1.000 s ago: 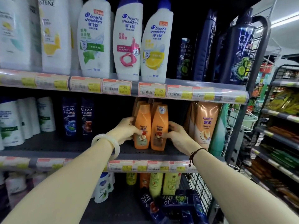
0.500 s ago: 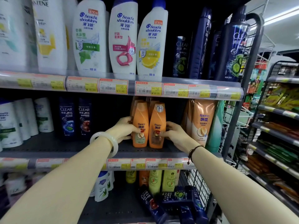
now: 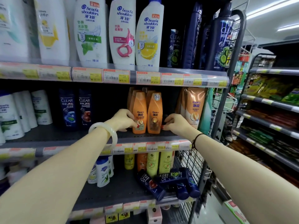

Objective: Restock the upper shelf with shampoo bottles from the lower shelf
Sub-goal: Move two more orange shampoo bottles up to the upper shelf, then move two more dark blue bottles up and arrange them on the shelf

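Two orange Rejoice shampoo bottles stand side by side at the front of the middle shelf (image 3: 64, 138), with more orange bottles behind them. My left hand (image 3: 123, 120) wraps the left orange bottle (image 3: 140, 107), thumb on its lower label. My right hand (image 3: 176, 125) sits just right of the right orange bottle (image 3: 155, 109), its thumb tip touching the bottle's lower edge and its fingers curled a little apart from it. On the lower shelf (image 3: 116, 189), several dark blue Clear bottles (image 3: 150, 185) lie tumbled in front of upright yellow-green bottles (image 3: 152, 164).
White Head & Shoulders bottles (image 3: 122, 33) and tall dark Clear bottles (image 3: 221, 38) fill the top shelf. Rejoice pouches (image 3: 194, 107) stand right of the orange bottles, two Clear bottles (image 3: 68, 109) to the left. A wire side panel (image 3: 191, 160) closes the shelf end; another rack (image 3: 267, 102) stands beyond.
My right hand has slid off the front of the right orange bottle to its lower right edge. The left hand stays on the left bottle. Both bottles remain standing on the shelf.
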